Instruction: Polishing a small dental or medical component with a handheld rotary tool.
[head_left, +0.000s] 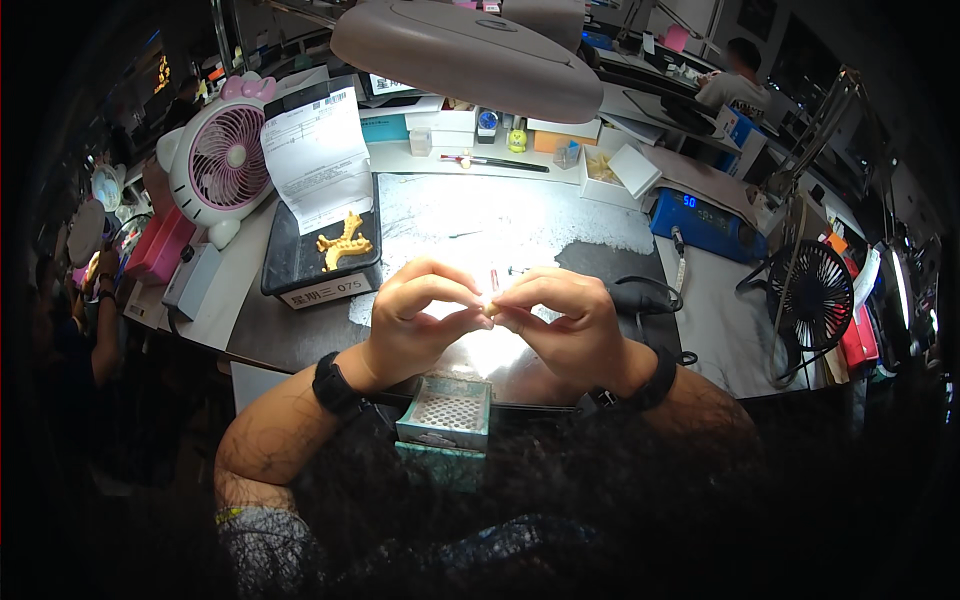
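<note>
My left hand (pixel 415 315) and my right hand (pixel 572 322) meet over the bench in bright light. Both are closed, thumbs and forefingers pinched together on a small pale piece (pixel 489 309). Fingertips and glare hide most of it, so its kind does not show. Just behind the fingertips is a small reddish rod (pixel 493 279); whether it touches the hands I cannot tell. Left of my left hand stands a black box (pixel 279 248) with a yellow dental model (pixel 344 241) in it and a printed sheet (pixel 315 150) upright at its back.
A grey lamp head (pixel 465 60) hangs over the bench. At left stands a pink-and-white fan (pixel 222 160); at right are a blue control unit (pixel 708 224) and a black fan (pixel 811 295). A perforated tray (pixel 450 408) sits at the front edge. Brushes (pixel 495 162) lie behind.
</note>
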